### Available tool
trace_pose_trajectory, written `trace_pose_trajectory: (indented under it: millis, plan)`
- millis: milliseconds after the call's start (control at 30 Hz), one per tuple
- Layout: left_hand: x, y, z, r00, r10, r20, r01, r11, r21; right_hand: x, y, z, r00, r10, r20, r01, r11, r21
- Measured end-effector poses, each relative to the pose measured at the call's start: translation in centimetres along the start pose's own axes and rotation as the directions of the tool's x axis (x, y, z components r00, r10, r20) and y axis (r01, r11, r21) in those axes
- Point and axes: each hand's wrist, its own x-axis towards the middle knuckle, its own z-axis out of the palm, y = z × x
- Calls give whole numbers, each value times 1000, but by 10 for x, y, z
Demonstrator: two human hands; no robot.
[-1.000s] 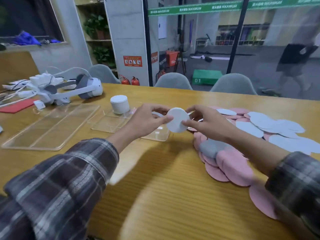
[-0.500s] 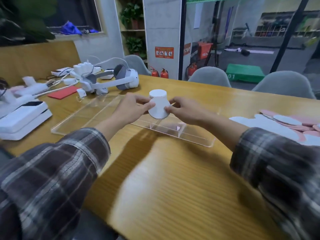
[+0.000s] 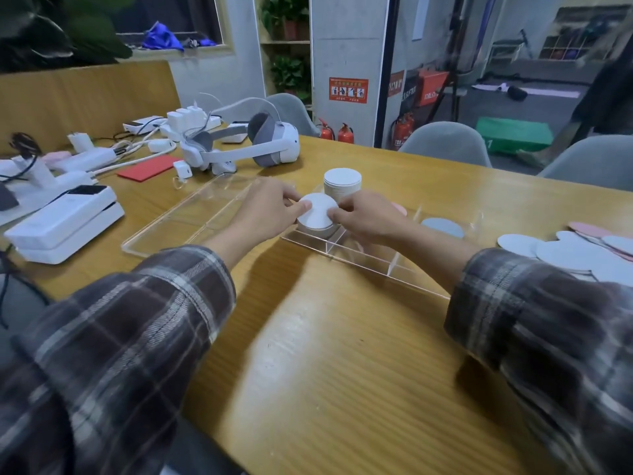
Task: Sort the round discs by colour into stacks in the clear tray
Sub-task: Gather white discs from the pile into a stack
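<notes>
A clear divided tray (image 3: 373,265) lies on the wooden table. My left hand (image 3: 270,210) and my right hand (image 3: 366,217) both grip a short stack of white discs (image 3: 317,214) from opposite sides, resting in the tray's near-left compartment. A taller white disc stack (image 3: 342,183) stands just behind it. A pale blue disc (image 3: 442,227) lies flat in a compartment to the right, and a pink disc edge (image 3: 400,209) shows behind my right hand. Loose blue and pink discs (image 3: 575,250) are heaped at the right edge.
A clear lid (image 3: 191,221) lies left of the tray. A white headset (image 3: 250,145), chargers, cables, a red card (image 3: 147,168) and white boxes (image 3: 65,221) crowd the table's left. Grey chairs (image 3: 445,144) line the far side.
My hands carried the white discs from the loose pile leftward to the tray and lowered them into the near-left compartment. The view swung left with them.
</notes>
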Motion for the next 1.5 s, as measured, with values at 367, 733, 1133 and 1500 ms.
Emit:
trace_pose_trajectory:
  millis: [367,733,1133,1500]
  plan:
    - [-7,18,6,938,245,-247,-177,948,266,-13,2,-4,990,-32,-137,26,999,-46]
    - [-53,128,66,871,489,42,-489,872,-18,-135,69,-80,977,-22,-210,-4,993,-121]
    - [-115,267,186,718,687,113,-656,722,-219,-316,175,-144,917,112,-382,-161,982,-98]
    - [-147,280,223,654,745,129,-699,661,-274,-386,223,-149,871,120,-476,-185,979,-92]
